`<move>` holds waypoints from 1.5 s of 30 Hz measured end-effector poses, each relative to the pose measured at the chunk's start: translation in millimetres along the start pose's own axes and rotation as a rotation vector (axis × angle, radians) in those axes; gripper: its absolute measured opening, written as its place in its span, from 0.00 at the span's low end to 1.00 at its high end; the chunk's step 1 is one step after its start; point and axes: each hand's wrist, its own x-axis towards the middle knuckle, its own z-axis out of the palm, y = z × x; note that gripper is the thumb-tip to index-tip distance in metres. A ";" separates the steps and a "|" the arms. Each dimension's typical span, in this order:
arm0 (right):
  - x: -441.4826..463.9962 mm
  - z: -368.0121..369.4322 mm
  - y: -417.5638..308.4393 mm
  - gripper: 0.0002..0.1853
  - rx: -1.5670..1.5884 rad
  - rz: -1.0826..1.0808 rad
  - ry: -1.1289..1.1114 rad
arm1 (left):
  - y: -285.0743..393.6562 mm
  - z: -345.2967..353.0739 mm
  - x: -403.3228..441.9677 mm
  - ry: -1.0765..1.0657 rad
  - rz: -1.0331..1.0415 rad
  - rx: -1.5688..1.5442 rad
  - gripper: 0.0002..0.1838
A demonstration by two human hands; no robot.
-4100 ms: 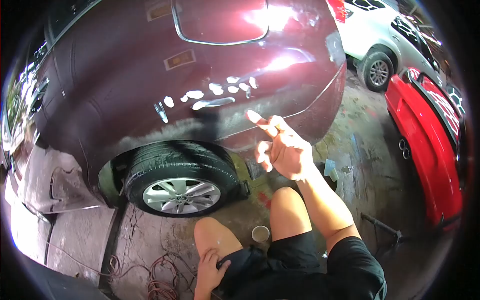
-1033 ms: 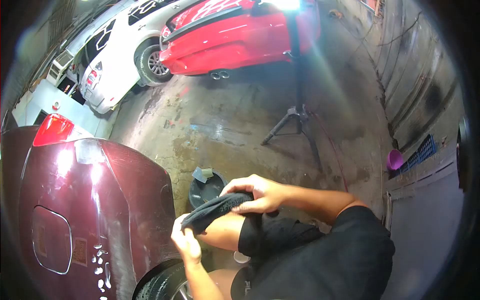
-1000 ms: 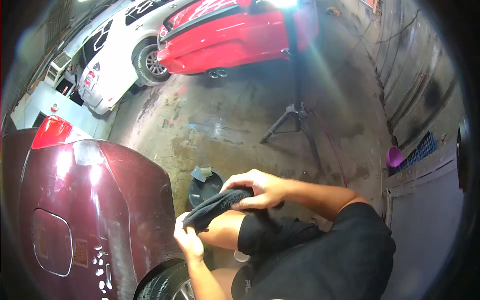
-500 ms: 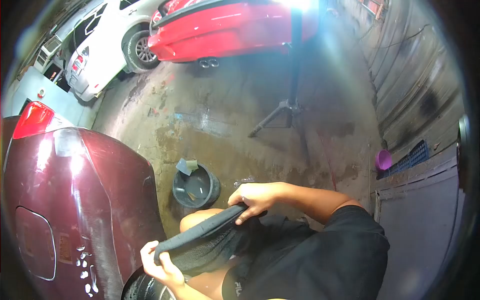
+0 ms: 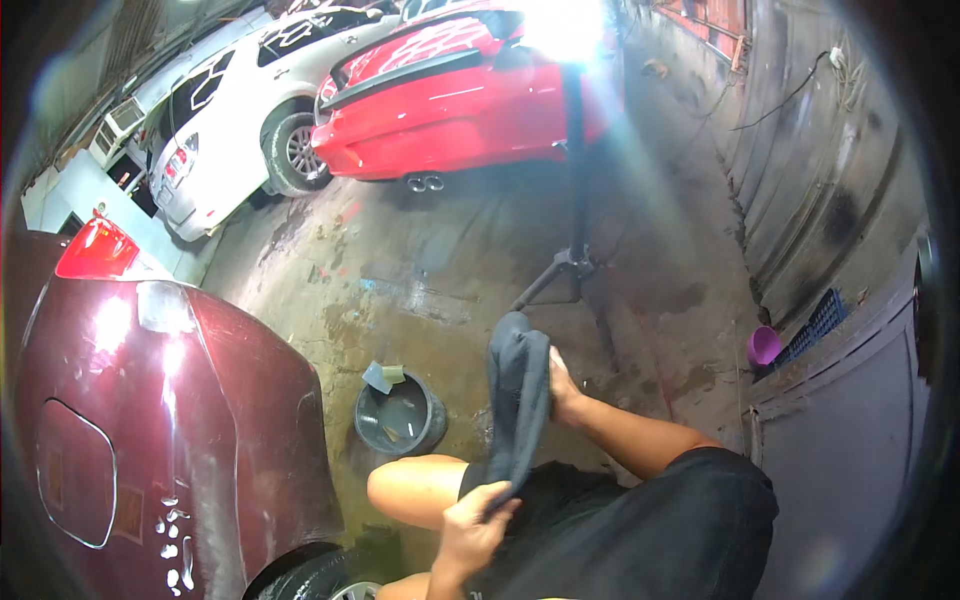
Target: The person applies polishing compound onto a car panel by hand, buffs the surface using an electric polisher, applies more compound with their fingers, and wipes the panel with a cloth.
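Observation:
A long strip of dark grey cloth (image 5: 518,400), folded over on itself, runs between my two hands above my lap. My left hand (image 5: 475,530) is closed around its lower end, near my bare knee. Higher up and farther right, my right hand (image 5: 564,388) grips the cloth's right side near the top; most of its fingers are hidden behind the fabric. Beyond my knee stands a black bucket (image 5: 440,425) holding some water, with a bluish-grey sheet (image 5: 376,378) and a greenish piece (image 5: 393,374) at its rim.
A maroon car (image 5: 270,440) with whitish scuffs fills the left side, close to my knee. Ahead are a tripod stand (image 5: 574,262) with a bright lamp, a red car (image 5: 450,120) and a white car (image 5: 235,130). At right are a purple bowl (image 5: 764,346) and a blue crate (image 5: 815,328).
The cloth has turned from stretched sideways to folded and pointing away from me. My right hand has moved forward and right, my left hand right. The view has tilted up slightly.

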 end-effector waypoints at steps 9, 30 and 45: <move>-29.5 75.2 -69.6 0.32 -0.401 -0.630 -0.367 | 22.2 -33.5 -19.4 -0.118 -0.331 -0.150 0.19; -14.5 132.8 220.5 0.41 -1.070 0.289 -1.204 | -174.8 7.9 -54.3 1.027 -0.567 0.333 0.36; 54.8 8.5 355.3 0.38 -1.429 0.248 -0.865 | -243.2 -58.1 79.4 -0.336 -0.801 0.950 0.41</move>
